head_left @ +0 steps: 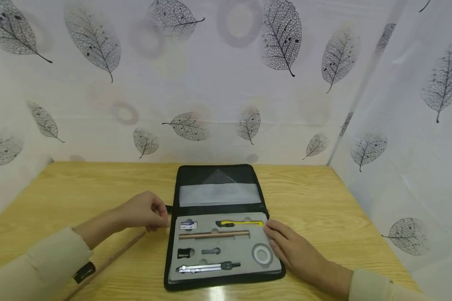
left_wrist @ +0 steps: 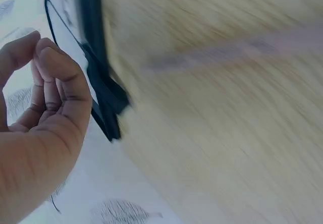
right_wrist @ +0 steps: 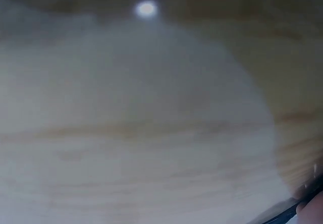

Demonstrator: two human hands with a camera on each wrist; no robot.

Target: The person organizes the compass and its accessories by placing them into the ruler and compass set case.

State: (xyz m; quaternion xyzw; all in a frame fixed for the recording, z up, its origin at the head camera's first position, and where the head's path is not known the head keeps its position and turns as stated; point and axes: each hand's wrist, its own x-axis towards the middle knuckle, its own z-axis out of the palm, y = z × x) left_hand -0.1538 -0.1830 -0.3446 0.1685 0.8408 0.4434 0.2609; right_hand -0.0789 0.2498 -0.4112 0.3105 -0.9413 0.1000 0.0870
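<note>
A black zip case [head_left: 226,279] lies unfolded on the table. Its grey tray holds a boxed eraser [head_left: 188,225], a yellow utility knife [head_left: 245,223], a pencil [head_left: 214,235], a black sharpener [head_left: 186,253], a small grey piece [head_left: 211,251], a compass [head_left: 207,267] and a white tape roll [head_left: 262,254]. Beside the case's left edge is my left hand [head_left: 148,211]. Its fingers are curled, thumb tip meeting a fingertip in the left wrist view, with nothing visible between them. My right hand [head_left: 299,253] rests against the case's right edge, fingers extended; mostly out of the right wrist view.
Under my left forearm, a long narrow brownish strip [head_left: 113,259] runs across the wooden table [head_left: 109,184]. A leaf-patterned white cloth [head_left: 211,92] hangs behind the table and along its right side. The case's raised lid [head_left: 219,194] has a pale pocket.
</note>
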